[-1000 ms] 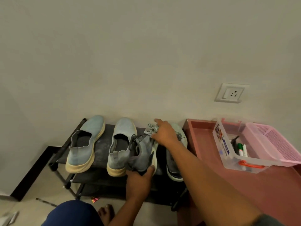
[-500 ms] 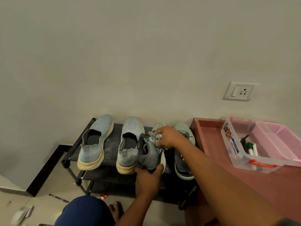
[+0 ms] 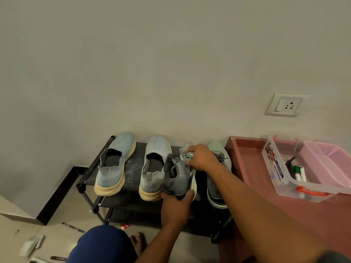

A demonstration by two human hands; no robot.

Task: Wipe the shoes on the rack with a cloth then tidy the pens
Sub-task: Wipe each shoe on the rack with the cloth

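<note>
Steadying dark grey sneaker (image 3: 178, 175) on rack (image 3: 131, 184) top shelf, left hand (image 3: 175, 207) gripping heel at 6 o'clock, right hand (image 3: 202, 157) pinching bunched cloth (image 3: 187, 155) against upper; pens (image 3: 299, 172) waiting in box at 3 o'clock.

Knit fabric shoe (image 3: 178, 175), crumpled cloth (image 3: 187, 155), clear plastic box (image 3: 284, 184).

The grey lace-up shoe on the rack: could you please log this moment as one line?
step: wiping | left hand: holds heel of grey lace-up shoe | right hand: presses crumpled grey cloth on it | pens: untouched
</note>
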